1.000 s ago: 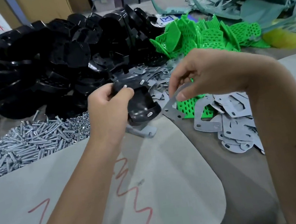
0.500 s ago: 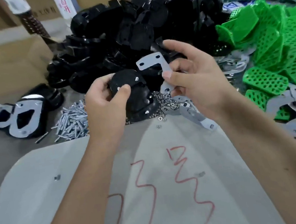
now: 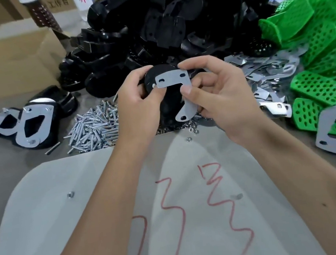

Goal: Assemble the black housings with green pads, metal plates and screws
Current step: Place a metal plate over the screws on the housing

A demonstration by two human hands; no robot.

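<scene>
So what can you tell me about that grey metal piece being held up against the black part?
The metal plate is thin, flat and matte grey, looking like stamped sheet metal. A top bar carries two oblong slots, and one leg curves down to a rounded tab with its own hole. The right hand pinches it by its right side, against the black housing that the left hand grips. Whether it is seated is unclear.

Since a second ago we swung our view left off the green pads: the two finished housings beside the screw pile now show left of that pile. Our right hand lifted the metal plate off the loose plates and brought it up; half a second ago it stood apart above the black housing, now it lies against the housing's face. Our left hand turned the housing's flat side toward us.
</scene>
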